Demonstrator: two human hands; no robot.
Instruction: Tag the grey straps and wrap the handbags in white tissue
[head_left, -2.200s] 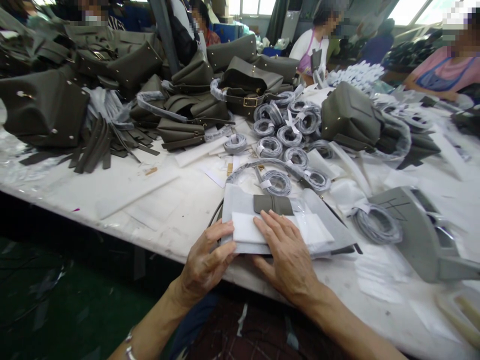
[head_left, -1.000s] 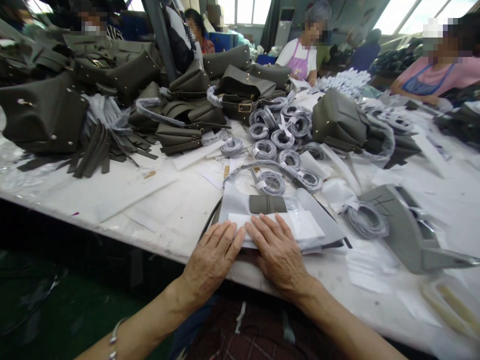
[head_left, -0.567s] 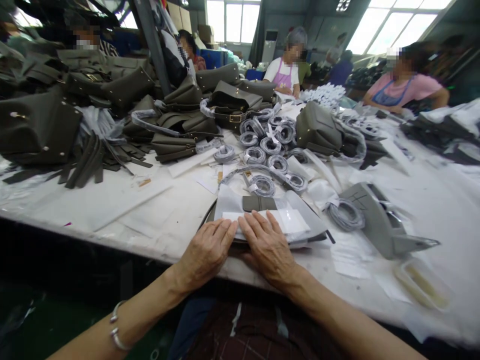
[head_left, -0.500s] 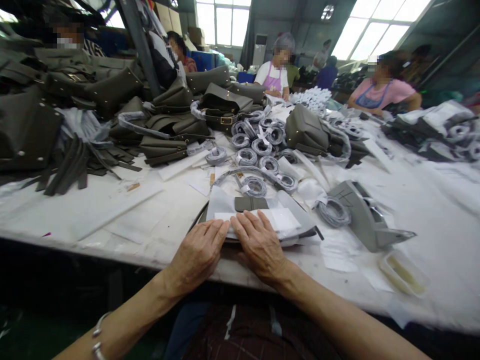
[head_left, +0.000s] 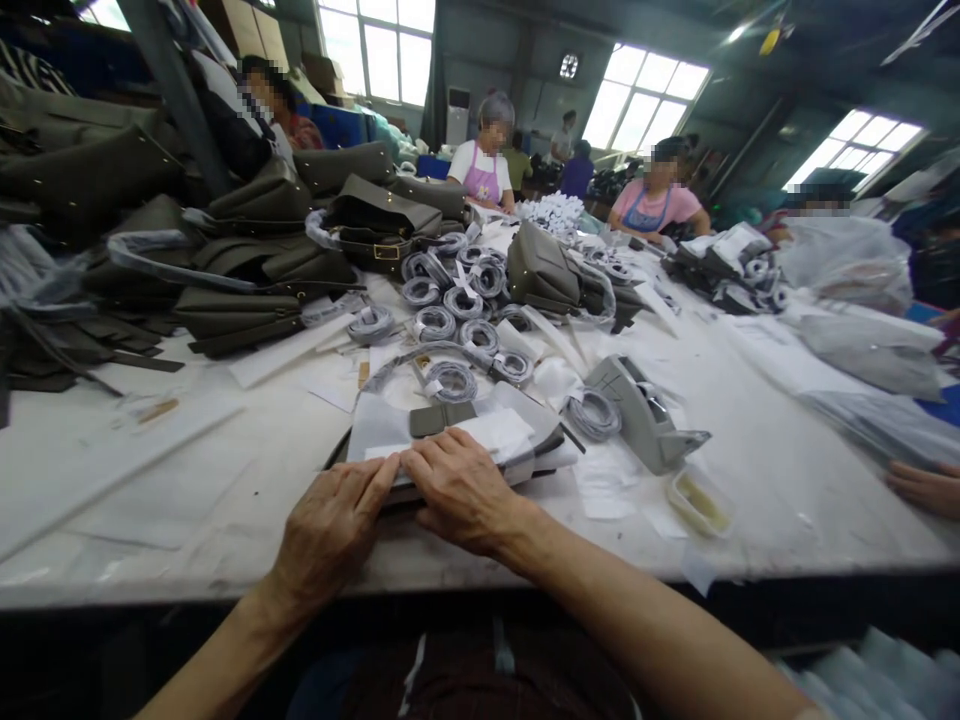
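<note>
In front of me on the table lies a flat dark olive handbag [head_left: 550, 447], partly covered by thin white paper [head_left: 381, 418]. A small olive flap piece [head_left: 442, 419] shows above my fingers, with a white sheet [head_left: 501, 432] beside it. My left hand [head_left: 334, 520] grips the bag's near edge, fingers closed over the top. Just right of it, my right hand [head_left: 461, 490] holds the same edge with fingers bent over the paper. Both thumbs are mostly hidden. A wrapped handle [head_left: 427, 350] arcs behind the bag.
Coiled wrapped straps [head_left: 450, 382] lie behind the bag. A grey tape dispenser [head_left: 634, 415] and a shallow plastic dish [head_left: 697, 503] are to the right. Olive bags [head_left: 255, 270] pile up at left. Co-workers sit across the table; another person's hand [head_left: 926, 487] touches plastic at far right.
The view has swung to the right, so the table's things appear farther left and more of the right side shows. My hands keep their place on the bag's near edge.
</note>
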